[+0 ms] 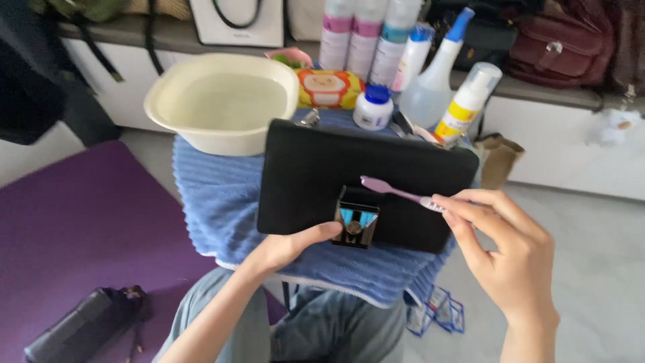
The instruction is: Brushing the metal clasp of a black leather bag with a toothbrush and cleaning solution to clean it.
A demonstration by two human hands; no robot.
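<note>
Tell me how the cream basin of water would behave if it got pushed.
The basin looks nearly full, so it is probably heavy and would slosh or spill. It sits on a soft blue towel near the edge, so it might drag the towel rather than slide. Its wide, low shape probably resists tipping.

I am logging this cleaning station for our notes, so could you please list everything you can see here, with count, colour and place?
handbag: one, black, flat on the towel, centre
clasp: one, black with blue panels, front edge of the handbag
toothbrush: one, pink, its head above the clasp
towel: one, blue, under the handbag
basin: one, cream, holding water, back left
wipes pack: one, yellow, behind the handbag
jar: one, white with blue lid, beside the wipes pack
bottles: several, mostly white, back centre and right
mat: one, purple, on the floor at left
left hand: thumb pressed beside the clasp
right hand: fingers pinching the toothbrush handle
</note>
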